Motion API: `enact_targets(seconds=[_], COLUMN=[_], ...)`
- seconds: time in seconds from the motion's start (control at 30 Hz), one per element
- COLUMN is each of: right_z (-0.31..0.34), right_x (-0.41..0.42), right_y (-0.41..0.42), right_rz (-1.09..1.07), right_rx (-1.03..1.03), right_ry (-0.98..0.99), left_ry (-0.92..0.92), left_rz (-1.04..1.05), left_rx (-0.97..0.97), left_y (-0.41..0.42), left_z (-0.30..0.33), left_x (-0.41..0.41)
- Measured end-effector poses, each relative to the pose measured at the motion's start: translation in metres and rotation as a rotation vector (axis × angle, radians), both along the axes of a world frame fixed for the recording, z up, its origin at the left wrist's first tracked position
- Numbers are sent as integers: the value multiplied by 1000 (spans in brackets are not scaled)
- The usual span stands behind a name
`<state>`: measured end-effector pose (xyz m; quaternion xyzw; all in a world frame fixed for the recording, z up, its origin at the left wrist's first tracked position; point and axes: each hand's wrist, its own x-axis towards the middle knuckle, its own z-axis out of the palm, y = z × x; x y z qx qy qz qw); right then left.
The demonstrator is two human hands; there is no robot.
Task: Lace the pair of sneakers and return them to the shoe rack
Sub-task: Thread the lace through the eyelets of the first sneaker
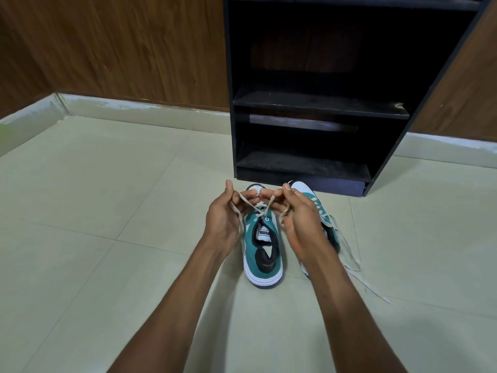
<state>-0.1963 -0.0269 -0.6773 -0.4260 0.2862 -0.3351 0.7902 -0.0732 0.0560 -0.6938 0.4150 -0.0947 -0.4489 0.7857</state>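
Pinching one sneaker's (262, 246) lace ends (248, 202): left hand (224, 215); right hand (298, 215)

Glossy tiled floor (107, 211), matt black shoe rack (320, 103), perhaps suede sneakers (262, 246)

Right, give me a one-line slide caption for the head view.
Both hands, left and right, pull the lace ends of a teal sneaker before a black shoe rack.

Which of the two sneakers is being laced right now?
The left sneaker, standing upright between the hands. The left hand and right hand each hold an end of its lace. The right sneaker lies untouched, laces loose on the floor.
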Motion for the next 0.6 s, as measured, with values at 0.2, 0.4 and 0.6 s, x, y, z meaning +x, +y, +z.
enact_targets(seconds=[0.2,0.4,0.6], right_z=[-23,-31,-26], right_x=[7,6,33], right_y=[0,-14,-31], right_rz=[-194,-364,-484], right_rx=[264,367,321], right_ry=[-173,-168,-3], left_ry=[55,173,207], left_rz=[203,274,299], left_rx=[57,19,-71], left_y=[-5,-8,-13], left_z=[-17,-28,-22], left_x=[-1,3,-10])
